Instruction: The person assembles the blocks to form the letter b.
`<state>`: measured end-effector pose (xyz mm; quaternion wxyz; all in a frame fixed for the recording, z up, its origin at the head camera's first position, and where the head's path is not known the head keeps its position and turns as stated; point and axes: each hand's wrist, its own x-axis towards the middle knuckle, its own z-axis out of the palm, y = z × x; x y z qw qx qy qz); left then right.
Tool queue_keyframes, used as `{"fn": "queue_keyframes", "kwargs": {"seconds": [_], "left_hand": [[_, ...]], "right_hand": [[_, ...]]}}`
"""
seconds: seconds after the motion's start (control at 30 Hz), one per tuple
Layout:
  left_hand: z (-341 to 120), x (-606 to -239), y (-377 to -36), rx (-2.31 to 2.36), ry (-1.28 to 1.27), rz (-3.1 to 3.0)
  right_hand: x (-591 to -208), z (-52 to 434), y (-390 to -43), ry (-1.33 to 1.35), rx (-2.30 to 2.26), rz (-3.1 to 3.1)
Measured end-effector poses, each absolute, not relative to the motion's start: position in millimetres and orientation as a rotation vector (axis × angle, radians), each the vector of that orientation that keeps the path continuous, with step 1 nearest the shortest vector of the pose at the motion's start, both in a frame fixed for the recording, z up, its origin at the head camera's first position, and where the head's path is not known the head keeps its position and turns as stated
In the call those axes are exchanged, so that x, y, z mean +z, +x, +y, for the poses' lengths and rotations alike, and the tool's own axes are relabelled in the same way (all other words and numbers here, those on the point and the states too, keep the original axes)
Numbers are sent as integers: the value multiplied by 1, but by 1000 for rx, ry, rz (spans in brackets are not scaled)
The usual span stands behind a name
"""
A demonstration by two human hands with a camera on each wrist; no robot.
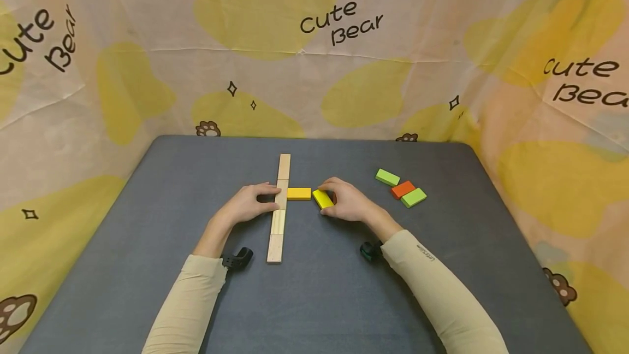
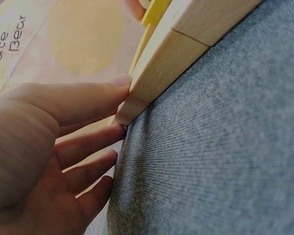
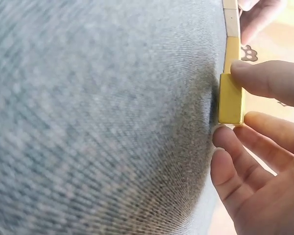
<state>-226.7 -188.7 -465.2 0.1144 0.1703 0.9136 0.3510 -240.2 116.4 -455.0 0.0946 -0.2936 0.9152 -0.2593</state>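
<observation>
Several plain wooden blocks (image 1: 277, 223) lie end to end in a straight row on the grey table. My left hand (image 1: 249, 202) rests at the row's left side, with thumb and fingertips touching one block (image 2: 152, 73). An orange-yellow block (image 1: 298, 194) lies flat at a right angle to the row, its left end against the row's right side. Just right of it, my right hand (image 1: 346, 201) pinches a yellow block (image 3: 230, 99) between thumb and fingers. That block is turned at a slant, its near corner close to the orange-yellow block's end.
To the right on the grey cloth-covered table (image 1: 314, 299) lie a light green block (image 1: 387, 177), a red-orange block (image 1: 403, 189) and another green block (image 1: 414, 198), close together. A patterned cloth (image 1: 275, 26) hangs behind and at both sides.
</observation>
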Motion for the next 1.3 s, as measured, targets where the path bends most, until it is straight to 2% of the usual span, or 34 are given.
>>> {"fn": "queue_keyframes", "kwargs": {"seconds": [1.3], "left_hand": [[-189, -464, -228, 1020, 496, 2670]], "right_hand": [[-456, 113, -240, -887, -708, 2665]]}}
